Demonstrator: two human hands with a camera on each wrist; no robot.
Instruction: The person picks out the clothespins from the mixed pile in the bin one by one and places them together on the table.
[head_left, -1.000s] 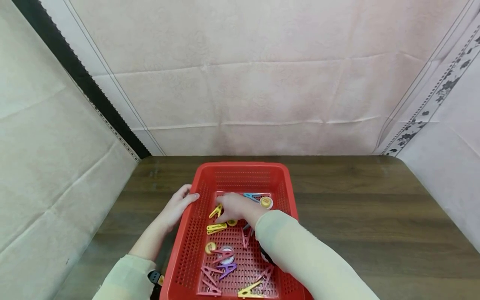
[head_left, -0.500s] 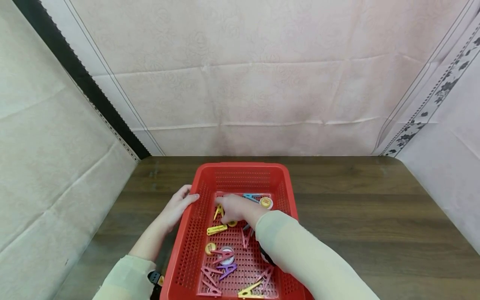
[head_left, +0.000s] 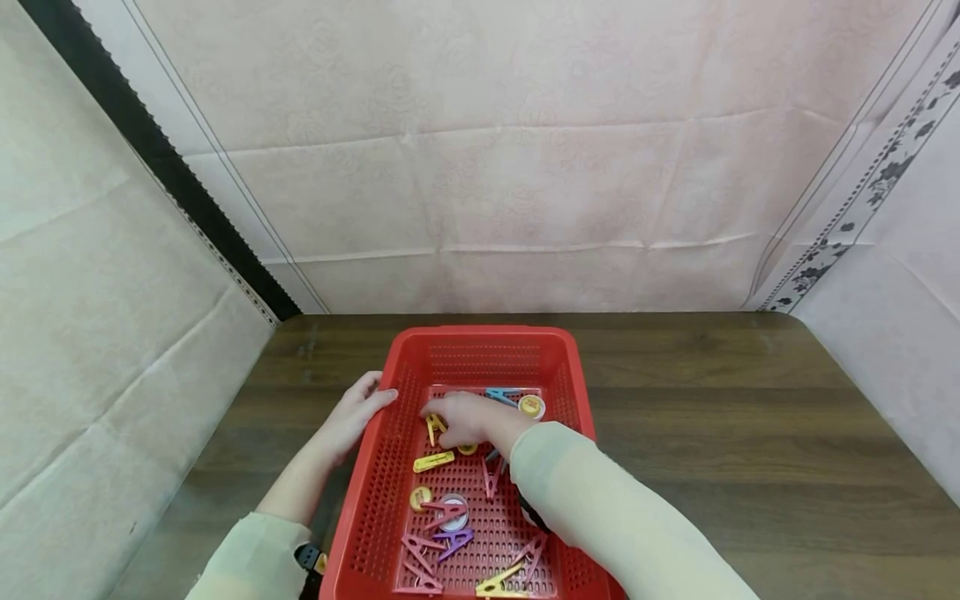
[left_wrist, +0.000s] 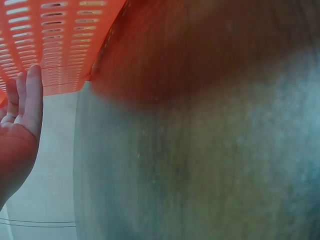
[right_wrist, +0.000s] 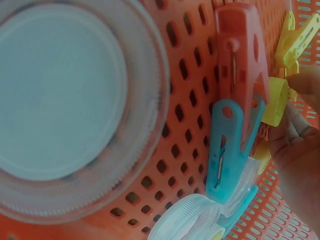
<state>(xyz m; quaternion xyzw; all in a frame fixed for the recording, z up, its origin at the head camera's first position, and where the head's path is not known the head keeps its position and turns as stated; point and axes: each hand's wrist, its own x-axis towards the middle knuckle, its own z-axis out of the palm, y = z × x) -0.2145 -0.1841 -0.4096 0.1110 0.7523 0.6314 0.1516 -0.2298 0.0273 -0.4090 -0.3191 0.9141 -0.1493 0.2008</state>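
In the head view my left hand [head_left: 358, 412] holds the left rim of a red perforated plastic basket [head_left: 487, 335], thumb on the rim. The left wrist view shows that hand's fingers [left_wrist: 33, 102] extended along the outer wall. My right hand [head_left: 468, 419] reaches inside and pinches a yellow clothespin [head_left: 433, 425], partly hidden by the fingers. Another yellow clothespin [head_left: 433, 462] lies just below it. The right wrist view shows my right hand [right_wrist: 297, 165] at the right edge, beside a yellow cap [right_wrist: 274, 102] and a yellow clothespin [right_wrist: 296, 40].
Pink clothespins [head_left: 490, 479], a purple clothespin [head_left: 453, 542], a blue clothespin [head_left: 501, 395] and round caps [head_left: 532, 407] lie spread over the basket floor. Under the basket is a brown wooden table [head_left: 697, 417]. Pale cloth [head_left: 525, 167] hangs behind it.
My right fingers have shifted slightly, and the yellow clothespin in them has turned. The yellow clothespin below now shows a narrower side. My left hand stays on the rim.
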